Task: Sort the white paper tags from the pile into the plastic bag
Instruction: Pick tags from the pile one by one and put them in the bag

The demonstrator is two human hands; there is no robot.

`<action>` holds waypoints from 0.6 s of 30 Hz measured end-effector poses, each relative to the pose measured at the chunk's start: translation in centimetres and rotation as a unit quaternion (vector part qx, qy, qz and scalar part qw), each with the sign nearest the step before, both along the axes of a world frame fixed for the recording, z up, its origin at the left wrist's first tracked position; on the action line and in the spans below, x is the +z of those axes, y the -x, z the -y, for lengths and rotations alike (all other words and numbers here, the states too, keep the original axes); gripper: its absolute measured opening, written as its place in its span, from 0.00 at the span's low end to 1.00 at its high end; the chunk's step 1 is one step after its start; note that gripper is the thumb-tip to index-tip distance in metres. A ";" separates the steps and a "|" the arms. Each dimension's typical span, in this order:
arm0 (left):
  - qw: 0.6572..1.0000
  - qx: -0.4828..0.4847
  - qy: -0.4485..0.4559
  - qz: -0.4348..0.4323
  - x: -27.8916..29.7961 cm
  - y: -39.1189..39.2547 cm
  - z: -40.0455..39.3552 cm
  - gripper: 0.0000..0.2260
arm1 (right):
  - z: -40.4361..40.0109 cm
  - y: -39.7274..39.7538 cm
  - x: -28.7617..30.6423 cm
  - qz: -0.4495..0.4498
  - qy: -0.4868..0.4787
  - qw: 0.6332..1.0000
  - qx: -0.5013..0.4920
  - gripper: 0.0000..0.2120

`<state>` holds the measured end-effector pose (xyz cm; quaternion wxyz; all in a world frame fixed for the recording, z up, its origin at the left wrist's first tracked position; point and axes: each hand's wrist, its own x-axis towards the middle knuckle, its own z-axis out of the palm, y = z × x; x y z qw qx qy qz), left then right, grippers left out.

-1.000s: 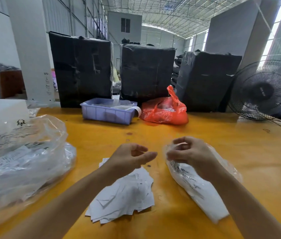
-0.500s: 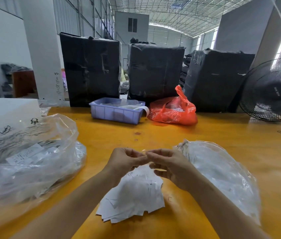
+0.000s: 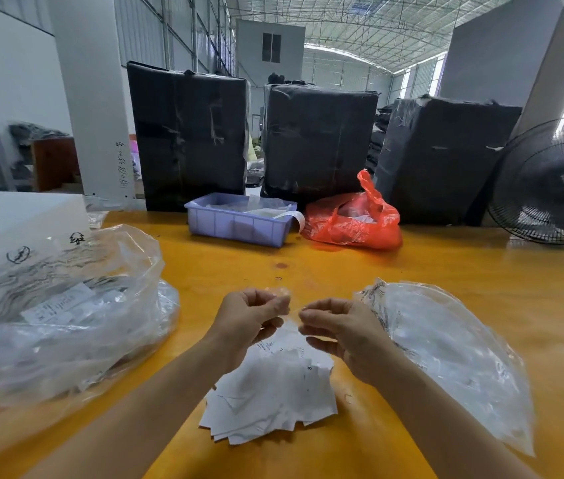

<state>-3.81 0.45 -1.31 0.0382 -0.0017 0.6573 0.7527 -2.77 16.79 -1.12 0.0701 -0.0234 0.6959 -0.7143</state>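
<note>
While both hands, left hand and right hand, pinched something small and clear above the tag pile, the plastic bag needed its mouth spread first.

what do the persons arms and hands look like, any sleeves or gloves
Both forearms are bare up to the frame edge, with no sleeves in view. The left hand and right hand wear no gloves. No rings, watch or wristband show on either one.
</note>
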 end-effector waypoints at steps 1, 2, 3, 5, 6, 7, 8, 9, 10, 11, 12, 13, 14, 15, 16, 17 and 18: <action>1.000 -0.017 0.018 0.000 -0.1 0.0 0.2 0.11 | 0.1 0.1 0.1 -0.018 -0.004 1.000 -0.016 0.02; 0.998 -0.035 0.052 -0.003 -0.1 -0.1 0.3 0.16 | 0.1 0.1 0.1 -0.048 -0.031 0.998 -0.027 0.02; 0.993 -0.052 0.105 -0.017 -0.1 -0.1 0.5 0.21 | 0.1 0.2 0.2 -0.089 -0.084 0.992 -0.033 0.02; 0.973 -0.082 0.208 -0.062 0.2 0.1 0.8 0.28 | 0.4 0.2 0.4 -0.168 -0.206 0.964 -0.024 0.03; 0.966 -0.095 0.228 -0.078 0.4 0.2 0.9 0.28 | 0.7 0.2 0.5 -0.198 -0.248 0.948 -0.008 0.03; 0.964 -0.109 0.226 -0.088 0.6 0.3 1.0 0.27 | 1.0 0.2 0.7 -0.220 -0.266 0.939 0.011 0.03; 0.964 -0.124 0.215 -0.098 0.8 0.4 1.2 0.23 | 1.3 0.1 0.8 -0.236 -0.268 0.934 0.025 0.03; 0.963 -0.131 0.207 -0.108 0.9 0.4 1.3 0.17 | 1.5 0.2 0.9 -0.247 -0.264 0.932 0.025 0.01; 0.964 -0.122 0.204 -0.116 0.9 0.4 1.4 0.13 | 1.7 0.3 0.9 -0.256 -0.260 0.931 0.006 0.01; 0.968 -0.095 0.197 -0.119 1.0 0.4 1.6 0.10 | 1.8 0.4 0.8 -0.264 -0.264 0.927 -0.027 0.02; 0.974 -0.053 0.188 -0.117 0.9 0.5 1.8 0.08 | 1.9 0.4 0.7 -0.274 -0.279 0.918 -0.062 0.02; 0.977 -0.005 0.177 -0.115 0.9 0.6 2.1 0.07 | 2.0 0.4 0.6 -0.283 -0.304 0.906 -0.079 0.02; 0.979 0.036 0.165 -0.114 0.9 0.8 2.5 0.08 | 2.2 0.3 0.4 -0.292 -0.332 0.895 -0.065 0.03; 0.979 0.070 0.153 -0.113 0.8 1.0 2.8 0.09 | 2.4 0.0 0.1 -0.301 -0.355 0.885 -0.021 0.04; 0.979 0.094 0.144 -0.112 0.8 1.1 3.1 0.11 | 2.9 -0.3 -0.3 -0.309 -0.370 0.875 0.038 0.06; 0.978 0.108 0.138 -0.110 0.8 1.2 3.3 0.13 | 3.5 -0.7 -0.7 -0.320 -0.385 0.860 0.095 0.10; 0.978 0.113 0.134 -0.109 0.8 1.3 3.4 0.14 | 4.1 -1.0 -1.1 -0.336 -0.410 0.836 0.139 0.14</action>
